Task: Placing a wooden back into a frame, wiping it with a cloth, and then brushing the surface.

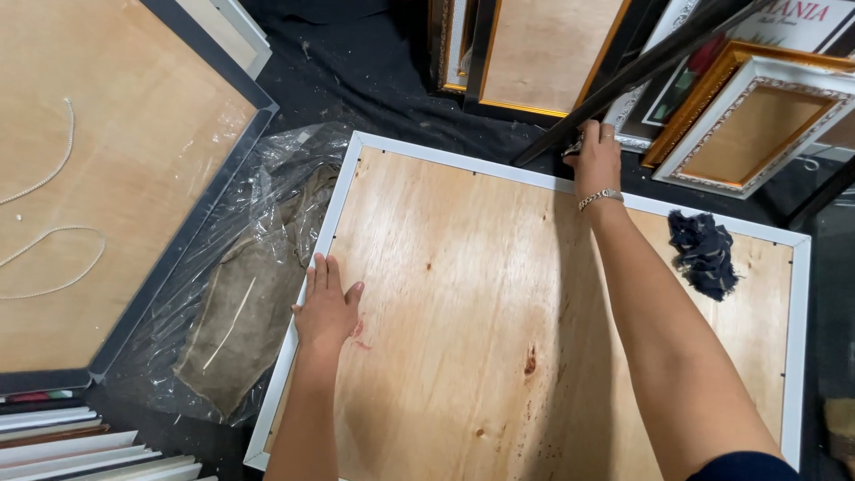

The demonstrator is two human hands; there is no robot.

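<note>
A large white picture frame lies face down, its plywood backing board facing up. My left hand rests flat with fingers together on the frame's left edge and the board. My right hand reaches over the frame's far edge, fingers closed around a small dark object there; a long black bar runs up to the right from that spot. The wrist carries a silver bracelet. A dark blue rag lies crumpled on the board near the right corner.
Clear plastic wrap over a brown cloth lies left of the frame. A large grey-framed board with a white cord is farther left. Several gold and white frames lean at the back. White frame mouldings are stacked bottom left.
</note>
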